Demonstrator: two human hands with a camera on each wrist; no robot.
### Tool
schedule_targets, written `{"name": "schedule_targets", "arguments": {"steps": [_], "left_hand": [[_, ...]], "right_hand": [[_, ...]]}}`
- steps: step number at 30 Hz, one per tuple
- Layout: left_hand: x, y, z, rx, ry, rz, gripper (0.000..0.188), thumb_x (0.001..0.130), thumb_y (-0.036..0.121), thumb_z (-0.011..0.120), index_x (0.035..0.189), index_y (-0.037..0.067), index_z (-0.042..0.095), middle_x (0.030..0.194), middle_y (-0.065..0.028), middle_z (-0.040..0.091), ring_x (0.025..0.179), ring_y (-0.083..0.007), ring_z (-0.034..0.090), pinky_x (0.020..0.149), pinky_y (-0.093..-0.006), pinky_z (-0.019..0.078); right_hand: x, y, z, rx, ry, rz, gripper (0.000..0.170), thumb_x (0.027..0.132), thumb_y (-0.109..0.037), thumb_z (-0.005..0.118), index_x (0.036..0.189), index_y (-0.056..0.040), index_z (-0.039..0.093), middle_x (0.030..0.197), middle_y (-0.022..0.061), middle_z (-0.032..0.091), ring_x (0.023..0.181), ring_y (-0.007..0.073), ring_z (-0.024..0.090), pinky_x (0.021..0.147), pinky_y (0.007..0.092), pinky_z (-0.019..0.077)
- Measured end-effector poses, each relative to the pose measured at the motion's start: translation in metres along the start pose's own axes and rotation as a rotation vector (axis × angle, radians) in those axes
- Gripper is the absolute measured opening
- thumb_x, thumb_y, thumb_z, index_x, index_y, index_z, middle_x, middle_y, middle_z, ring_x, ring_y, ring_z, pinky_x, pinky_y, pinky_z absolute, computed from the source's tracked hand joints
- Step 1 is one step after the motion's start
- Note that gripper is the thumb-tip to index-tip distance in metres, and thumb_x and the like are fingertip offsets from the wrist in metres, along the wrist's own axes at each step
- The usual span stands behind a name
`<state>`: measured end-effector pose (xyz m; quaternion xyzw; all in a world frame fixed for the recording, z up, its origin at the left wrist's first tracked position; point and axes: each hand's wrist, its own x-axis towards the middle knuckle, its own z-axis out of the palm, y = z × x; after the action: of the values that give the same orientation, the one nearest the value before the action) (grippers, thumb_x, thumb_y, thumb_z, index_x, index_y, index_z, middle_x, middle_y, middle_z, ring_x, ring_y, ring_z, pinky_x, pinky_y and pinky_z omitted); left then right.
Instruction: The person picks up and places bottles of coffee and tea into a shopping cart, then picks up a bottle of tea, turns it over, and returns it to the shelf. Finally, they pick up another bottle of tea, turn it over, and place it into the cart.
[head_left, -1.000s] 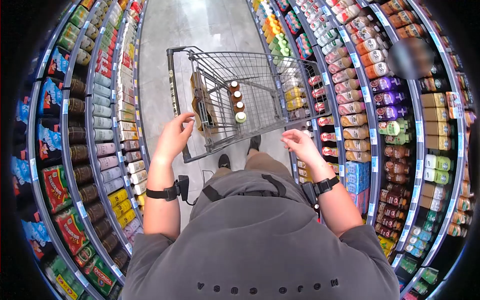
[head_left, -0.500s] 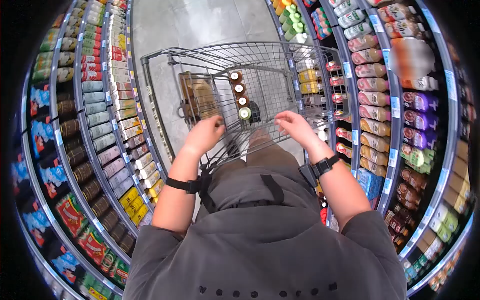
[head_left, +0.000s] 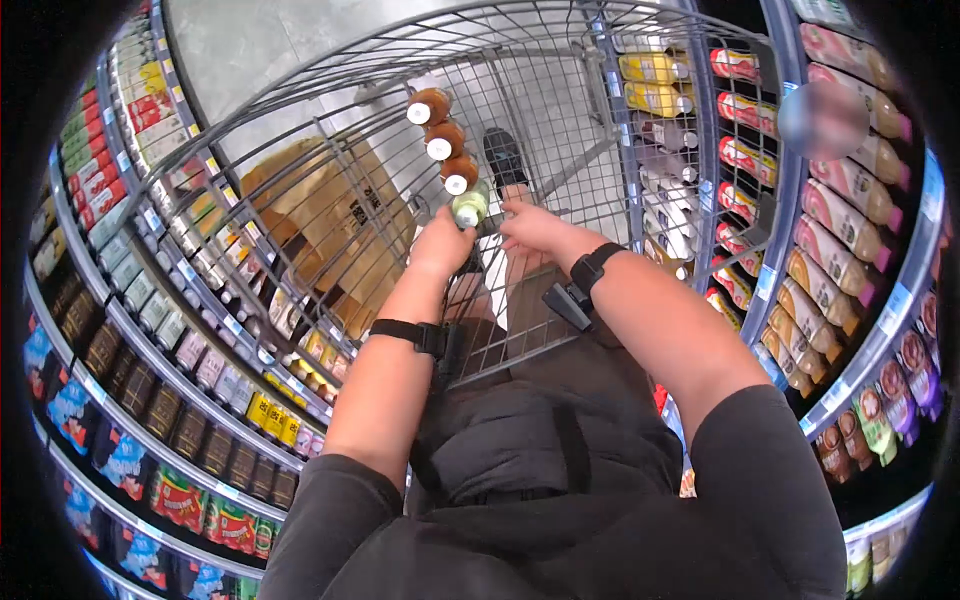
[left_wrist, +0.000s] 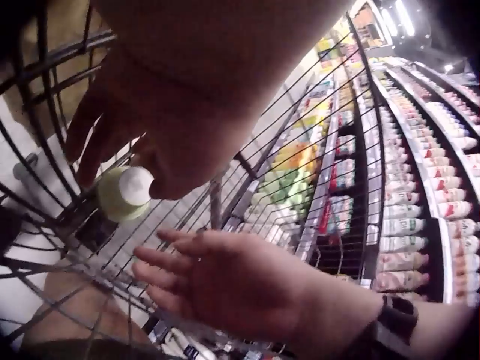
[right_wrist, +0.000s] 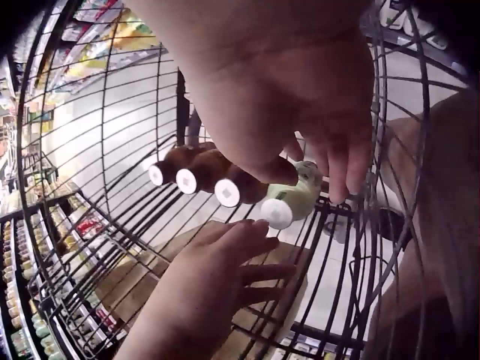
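Observation:
In the cart, the green-bodied bottle (head_left: 470, 207) with a white cap stands at the near end of a row of brown bottles (head_left: 445, 143). My left hand (head_left: 443, 243) is at its cap; in the left wrist view the fingers and thumb of that hand (left_wrist: 180, 120) are spread around the green bottle (left_wrist: 124, 196), and whether they touch it is unclear. My right hand (head_left: 540, 228) is beside the bottle with fingers extended; in the right wrist view this hand (right_wrist: 285, 97) hangs over the green bottle (right_wrist: 294, 201), holding nothing visible.
The wire cart (head_left: 560, 110) surrounds both hands. A brown paper bag (head_left: 320, 215) lies left of the bottles. Shelves of drinks run along both sides, with pink-capped bottles (head_left: 850, 155) on the right and cans (head_left: 165, 315) on the left.
The cart and its bottles appear larger and closer in the head view. Both hands have come down and inward, from apart above the cart to either side of the green bottle.

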<state>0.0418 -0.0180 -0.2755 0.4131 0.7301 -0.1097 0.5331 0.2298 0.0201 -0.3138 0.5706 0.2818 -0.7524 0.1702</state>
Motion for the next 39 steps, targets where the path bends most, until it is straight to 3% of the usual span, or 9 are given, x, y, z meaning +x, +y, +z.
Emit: {"name": "schedule_targets", "arguments": {"steps": [8, 13, 15, 19, 22, 23, 24, 25, 39], "left_hand": [[0.038, -0.005, 0.028, -0.112, -0.011, -0.065, 0.08, 0.086, 0.047, 0.073, 0.139, -0.007, 0.046, 0.118, -0.0349, 0.067, 0.113, -0.0474, 0.066, 0.098, -0.0487, 0.052], [0.047, 0.004, 0.026, -0.111, -0.032, -0.114, 0.083, 0.084, 0.052, 0.074, 0.136, -0.009, 0.05, 0.117, -0.0318, 0.069, 0.113, -0.0442, 0.067, 0.096, -0.0466, 0.0533], [0.049, 0.005, 0.025, -0.07, -0.033, -0.123, 0.079, 0.085, 0.049, 0.072, 0.137, -0.006, 0.05, 0.117, -0.0296, 0.07, 0.113, -0.0415, 0.069, 0.095, -0.0453, 0.0541], [0.052, -0.001, 0.027, -0.071, -0.076, -0.151, 0.077, 0.085, 0.047, 0.071, 0.136, -0.006, 0.05, 0.118, -0.0297, 0.07, 0.113, -0.0428, 0.067, 0.097, -0.0462, 0.0531], [0.056, -0.004, 0.033, -0.009, -0.05, -0.134, 0.077, 0.084, 0.044, 0.07, 0.14, -0.004, 0.048, 0.118, -0.0301, 0.07, 0.112, -0.0435, 0.067, 0.098, -0.0467, 0.0526], [0.059, -0.008, 0.036, -0.007, -0.045, -0.135, 0.079, 0.083, 0.043, 0.071, 0.14, -0.005, 0.047, 0.117, -0.0302, 0.07, 0.112, -0.0434, 0.068, 0.098, -0.0471, 0.0527], [0.058, -0.005, 0.035, -0.011, -0.042, -0.119, 0.079, 0.082, 0.043, 0.072, 0.14, -0.005, 0.047, 0.117, -0.0304, 0.07, 0.112, -0.0434, 0.068, 0.098, -0.0473, 0.0528], [0.057, -0.002, 0.034, -0.01, -0.044, -0.123, 0.079, 0.082, 0.043, 0.072, 0.139, -0.006, 0.048, 0.117, -0.0302, 0.07, 0.112, -0.0433, 0.068, 0.098, -0.0473, 0.0528], [0.05, 0.004, 0.022, 0.028, -0.061, -0.147, 0.065, 0.082, 0.043, 0.075, 0.127, -0.003, 0.062, 0.124, -0.0302, 0.067, 0.119, -0.0414, 0.065, 0.103, -0.0481, 0.0508]], "right_hand": [[0.038, 0.002, 0.003, 0.09, -0.131, 0.018, 0.083, 0.093, -0.01, 0.058, 0.165, -0.0096, 0.016, 0.149, 0.0167, 0.052, 0.097, 0.0222, 0.072, 0.072, 0.0351, 0.0603], [0.014, -0.02, 0.0, -0.238, -0.006, 0.064, 0.057, 0.091, -0.012, 0.06, 0.147, -0.0065, 0.049, 0.112, 0.0174, 0.074, 0.089, 0.025, 0.074, 0.073, 0.0378, 0.0588], [-0.033, -0.035, 0.001, -0.337, 0.004, -0.318, 0.033, 0.093, -0.012, 0.062, 0.125, -0.0046, 0.063, 0.095, 0.0081, 0.07, 0.091, 0.0187, 0.07, 0.077, 0.0339, 0.0555], [-0.17, -0.109, 0.0, -0.32, -0.078, -1.018, 0.02, 0.093, -0.014, 0.061, 0.112, -0.0056, 0.065, 0.109, 0.0161, 0.07, 0.098, 0.0387, 0.068, 0.083, 0.0457, 0.0561], [-0.245, -0.153, -0.006, -0.705, -0.111, -1.337, 0.015, 0.078, -0.017, 0.069, 0.093, -0.0174, 0.069, 0.097, -0.0015, 0.064, 0.071, 0.0166, 0.059, 0.06, 0.0339, 0.0464], [-0.252, -0.149, 0.005, -0.418, 0.043, -1.464, 0.017, 0.072, -0.023, 0.07, 0.089, -0.0215, 0.071, 0.089, -0.0061, 0.061, 0.065, 0.0115, 0.052, 0.054, 0.0309, 0.0423], [-0.287, -0.179, -0.017, -0.607, -0.218, -0.966, 0.024, 0.074, -0.023, 0.07, 0.097, -0.0199, 0.074, 0.081, -0.0038, 0.062, 0.069, 0.0146, 0.06, 0.052, 0.0355, 0.0431], [-0.277, -0.15, 0.008, -0.384, 0.059, -1.354, 0.022, 0.094, -0.026, 0.047, 0.097, -0.0078, 0.059, 0.077, 0.0028, 0.047, 0.072, 0.0238, 0.057, 0.071, 0.039, 0.0549], [-0.3, -0.117, -0.013, -0.511, -0.021, -1.201, 0.019, 0.092, -0.017, 0.05, 0.101, -0.0072, 0.064, 0.085, 0.0052, 0.059, 0.078, 0.0259, 0.063, 0.074, 0.0389, 0.0557]]}}
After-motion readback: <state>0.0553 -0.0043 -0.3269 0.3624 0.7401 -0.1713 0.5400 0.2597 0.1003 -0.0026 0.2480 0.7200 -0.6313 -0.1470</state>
